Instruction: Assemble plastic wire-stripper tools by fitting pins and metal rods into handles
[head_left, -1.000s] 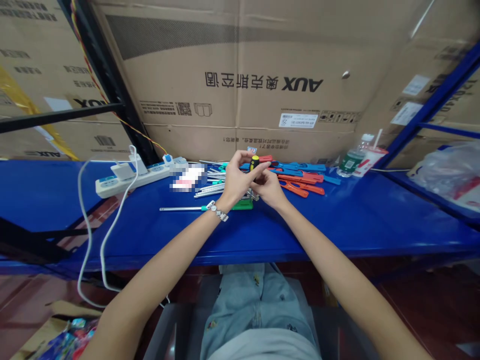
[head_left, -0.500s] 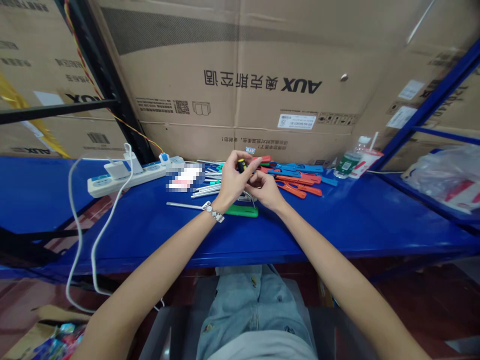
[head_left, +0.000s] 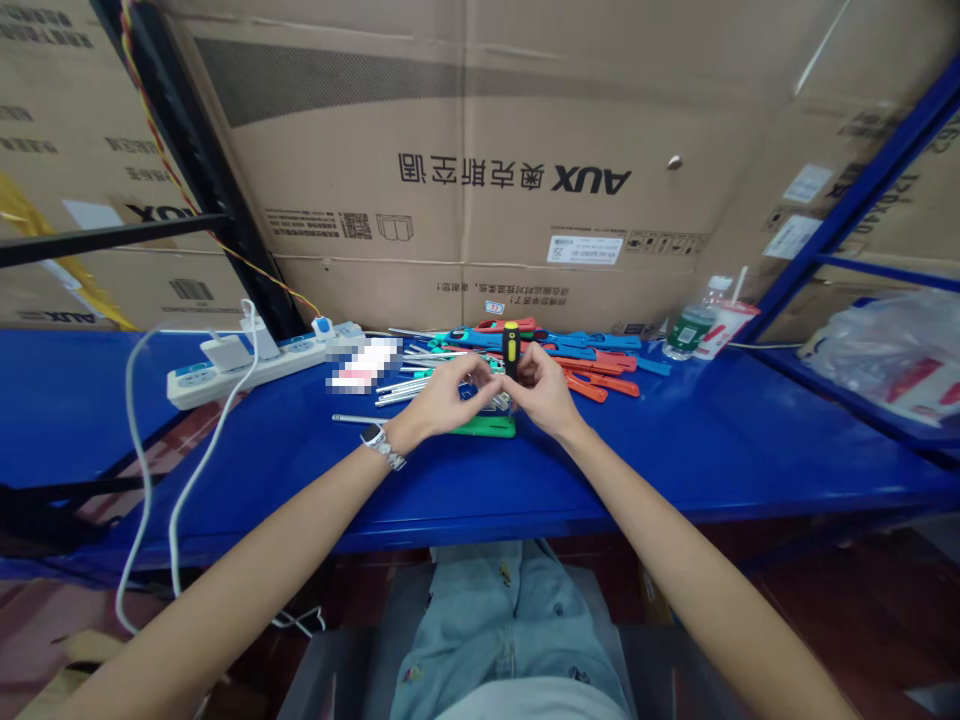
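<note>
A small screwdriver with a black and yellow handle (head_left: pixel 511 345) stands upright between my hands. The fingers of my right hand (head_left: pixel 541 390) are closed around its lower part. My left hand (head_left: pixel 454 393) is just left of it, thumb and fingertips pinched close to my right fingertips; whatever it holds is too small to make out. Beneath my hands lies a green handle (head_left: pixel 484 427) with a metal rod (head_left: pixel 358 419) pointing left. Silver rods (head_left: pixel 405 388) lie behind my left hand, and orange handles (head_left: pixel 592 385) and blue handles (head_left: pixel 589 342) lie behind and right of my right hand.
A white power strip (head_left: pixel 225 380) with plugs and cables lies at the left of the blue table (head_left: pixel 315 490). Near it is a blurred white item (head_left: pixel 367 365). A bottle (head_left: pixel 688 325) and a cup (head_left: pixel 727 328) stand at the right, before a large cardboard box (head_left: pixel 337 140).
The screwdriver has gone from my left hand to upright beside my right hand. My left hand has moved down and left, off the handle. The camera view has shifted slightly.
</note>
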